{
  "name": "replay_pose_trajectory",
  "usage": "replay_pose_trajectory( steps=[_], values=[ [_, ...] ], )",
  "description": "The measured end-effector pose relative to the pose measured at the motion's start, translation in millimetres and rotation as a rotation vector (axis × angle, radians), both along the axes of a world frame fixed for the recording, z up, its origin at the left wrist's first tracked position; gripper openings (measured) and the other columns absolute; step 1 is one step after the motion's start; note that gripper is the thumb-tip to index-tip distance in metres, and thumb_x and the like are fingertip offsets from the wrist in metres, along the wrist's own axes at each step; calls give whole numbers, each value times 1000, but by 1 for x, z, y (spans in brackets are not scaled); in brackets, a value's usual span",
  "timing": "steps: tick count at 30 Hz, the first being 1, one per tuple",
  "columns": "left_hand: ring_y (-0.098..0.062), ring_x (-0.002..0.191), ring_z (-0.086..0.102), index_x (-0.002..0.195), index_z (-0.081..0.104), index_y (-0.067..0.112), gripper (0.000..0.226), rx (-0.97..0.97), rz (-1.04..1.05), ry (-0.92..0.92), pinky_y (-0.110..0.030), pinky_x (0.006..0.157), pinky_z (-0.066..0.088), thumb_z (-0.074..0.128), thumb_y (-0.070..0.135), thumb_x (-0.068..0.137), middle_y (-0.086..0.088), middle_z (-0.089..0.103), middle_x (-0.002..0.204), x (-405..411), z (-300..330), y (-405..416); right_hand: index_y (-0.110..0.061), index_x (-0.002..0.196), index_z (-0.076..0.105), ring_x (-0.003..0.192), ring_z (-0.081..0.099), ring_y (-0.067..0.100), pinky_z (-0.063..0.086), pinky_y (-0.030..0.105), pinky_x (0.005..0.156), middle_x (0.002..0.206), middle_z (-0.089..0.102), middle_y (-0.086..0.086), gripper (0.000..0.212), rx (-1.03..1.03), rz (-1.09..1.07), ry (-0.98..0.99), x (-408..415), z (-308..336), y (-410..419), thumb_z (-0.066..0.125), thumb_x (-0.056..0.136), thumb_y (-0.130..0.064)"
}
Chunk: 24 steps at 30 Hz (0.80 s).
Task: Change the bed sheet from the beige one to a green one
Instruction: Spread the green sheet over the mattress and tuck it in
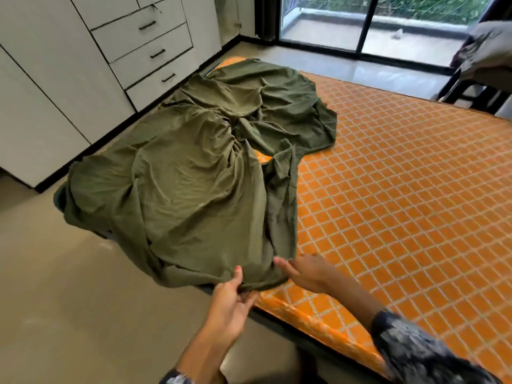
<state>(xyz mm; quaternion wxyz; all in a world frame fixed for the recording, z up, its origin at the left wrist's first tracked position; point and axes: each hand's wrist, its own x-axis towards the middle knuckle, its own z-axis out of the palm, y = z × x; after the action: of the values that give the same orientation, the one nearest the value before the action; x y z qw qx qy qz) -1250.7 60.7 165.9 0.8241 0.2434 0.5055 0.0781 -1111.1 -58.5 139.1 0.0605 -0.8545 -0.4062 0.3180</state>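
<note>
A crumpled green bed sheet (pixel 210 167) lies bunched over the left half of the bare orange, diamond-patterned mattress (pixel 401 189). Part of it hangs off the near left corner. My left hand (pixel 235 300) pinches the sheet's near edge at that corner, thumb on top and fingers underneath. My right hand (pixel 302 270) lies just to the right, fingers stretched out and touching the sheet's edge on the mattress. No beige sheet is on the bed.
White cabinets with drawers (pixel 144 48) line the wall left of the bed, with a strip of tan floor (pixel 55 273) between. Sliding glass doors (pixel 368 26) stand at the far end. A chair with heaped cloth (pixel 487 54) sits at the far right.
</note>
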Motion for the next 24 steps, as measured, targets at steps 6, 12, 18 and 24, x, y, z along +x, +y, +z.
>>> replay_pose_trajectory(
  steps=[6,12,18,24],
  values=[
    [-15,69,72,103,61,14,13,93,105,10,-31,63,60,49,14,97,-5,75,84,-2,23,-30,2,133,47,125,48,34,38,35,99,138,49,21,56,-136,-141,242,70,-80,26,30,102,-42],
    [-14,75,73,104,61,13,15,146,135,12,-28,67,59,53,14,91,-4,75,89,5,47,-45,-9,131,49,125,44,36,40,44,100,137,44,18,43,-36,-288,20,102,-115,62,45,95,-33],
    [-17,81,73,104,63,11,17,129,194,14,-34,72,59,50,14,94,-7,74,97,7,58,-41,-15,132,47,124,46,37,41,46,101,132,48,14,50,3,-314,23,169,-207,90,43,86,-34],
    [-19,88,72,109,63,10,21,114,217,44,-35,76,58,52,17,92,-10,73,105,10,58,-33,0,126,56,115,55,38,43,42,93,127,58,20,37,-5,-155,40,169,-162,93,46,95,-18]
  ],
)
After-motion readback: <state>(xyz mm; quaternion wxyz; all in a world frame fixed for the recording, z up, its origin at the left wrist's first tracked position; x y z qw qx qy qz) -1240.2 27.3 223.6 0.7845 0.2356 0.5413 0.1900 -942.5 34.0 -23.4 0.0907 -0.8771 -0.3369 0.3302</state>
